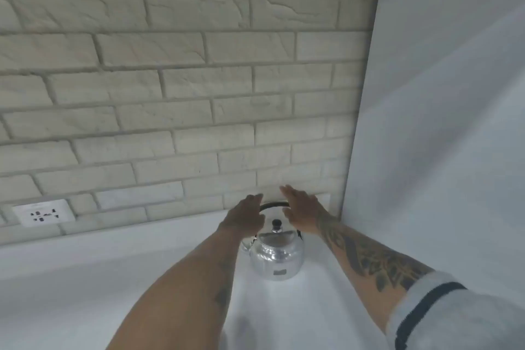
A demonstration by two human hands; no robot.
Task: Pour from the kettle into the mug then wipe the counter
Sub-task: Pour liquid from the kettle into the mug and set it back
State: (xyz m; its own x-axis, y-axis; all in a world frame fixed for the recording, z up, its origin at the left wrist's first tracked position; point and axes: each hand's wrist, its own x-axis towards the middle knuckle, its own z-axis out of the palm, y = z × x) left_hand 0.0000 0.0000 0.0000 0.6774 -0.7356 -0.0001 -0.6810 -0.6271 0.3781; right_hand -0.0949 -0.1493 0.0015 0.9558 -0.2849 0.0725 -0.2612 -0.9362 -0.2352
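Two bare forearms coming up from the bottom edge, right one heavily inked with a pale rolled sleeve [443, 318] and its dark stripe closest to the lens. Beyond them, shiny metal kettle [275, 256] sitting upright on the white counter [85, 278], tucked into the back corner near the brick-look wall [170, 94] and a plain white side panel [440, 122]. Black arched handle [272, 204] standing up over the lid knob [276, 224].

Left hand [246, 216] curled at the left end of that handle, looks closed on it or right about to be, hard to call through the blur. Right hand [302, 209] spread, fingers loose, hovering just past the handle's right end, gripping nothing.

So: very start of the job, still the pick-up-the-kettle bit. No mug anywhere in shot, no cloth either. Wall socket [44, 215] way off left.

Next up, probably: firm grip on the handle, straight lift clear of the corner, then locating the mug before tipping anything.
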